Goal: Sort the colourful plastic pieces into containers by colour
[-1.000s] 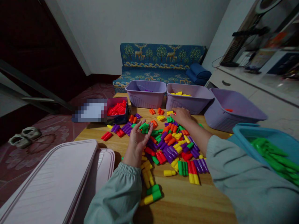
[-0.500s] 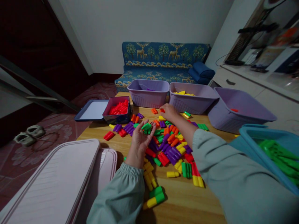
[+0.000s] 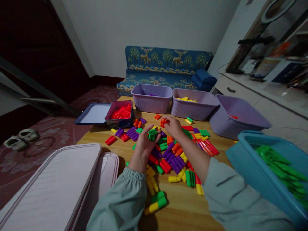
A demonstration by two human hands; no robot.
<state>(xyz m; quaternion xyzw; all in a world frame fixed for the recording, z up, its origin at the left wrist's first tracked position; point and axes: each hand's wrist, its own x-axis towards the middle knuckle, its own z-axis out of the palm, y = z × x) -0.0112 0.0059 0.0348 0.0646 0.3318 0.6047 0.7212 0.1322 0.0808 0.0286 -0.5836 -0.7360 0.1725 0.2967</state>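
The orange piece [image 3: 164,122] sits at the fingertips of the right hand [image 3: 173,127], just above the far part of the heap, its thumb and fingers pinched together on it; which way its long axis runs cannot be told. The left hand [image 3: 143,147], palm up, is loosely closed around green pieces [image 3: 152,134], its grip cupped; these lie bunched, their exact direction unclear. On the tabletop [image 3: 187,205], the near yellow-and-green piece [image 3: 156,205] slants, green end to the upper right, while a yellow piece [image 3: 174,179] lies crosswise and a green group [image 3: 190,178] points away from the person. Along the far edge, the left purple bin [image 3: 151,104] contains purple pieces [image 3: 153,94], the middle purple bin [image 3: 192,110] yellow ones [image 3: 185,99], and the right purple bin [image 3: 223,126] a little orange-red. A blue tub [image 3: 255,166] bears many green shapes [image 3: 281,166]; a dark-sided box [image 3: 117,124], its lid folded open leftward, is filled with red pieces [image 3: 121,112]. The loose pieces are smooth, glossy and rounded, many joined side by side. The bins have ribbed walls, the tabletop has wood grain, and pale ridged lids [image 3: 53,186] lie stacked at left.
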